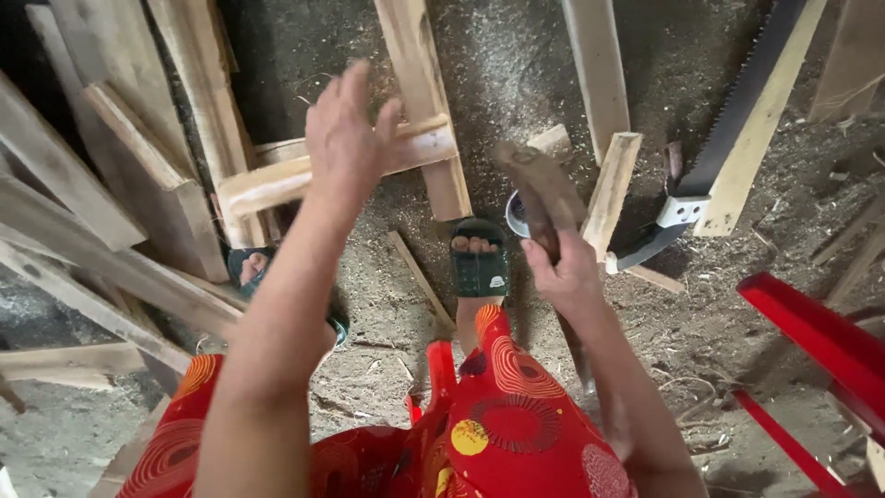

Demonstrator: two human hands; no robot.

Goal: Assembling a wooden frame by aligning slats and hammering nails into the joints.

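A seated person in a red garment patterned with orange and yellow circles works over a sawdust-strewn dirt floor (516,55). The left hand (348,138) is raised above a rough wooden frame (277,180), its fingers (355,88) loosely spread and slightly curled, holding nothing; whether the palm touches the pale crossbar beneath it cannot be told. The frame, made of unplaned pale slats nailed crosswise, lies on the floor just ahead of the person's feet, towards the middle of the view.

The right hand (567,272) is closed around the dark, worn wooden handle of a hammer (539,189), fingers wrapped tight, the blunt head tilted up and away over the floor. Below the hammer, a foot in a dark green open-toed sandal (478,263) rests flat on the sawdust; part of a second sandal (247,267) shows under the left forearm.

Loose planks (101,249), splintery and grey-brown, are stacked at the left edge of the floor. A short pale offcut (610,189) lies just right of the hammer. Further right, a long-toothed handsaw (737,111) lies on a light board, its dark blade running towards the top right corner. A glossy red plastic chair (816,337) juts in at the right edge.
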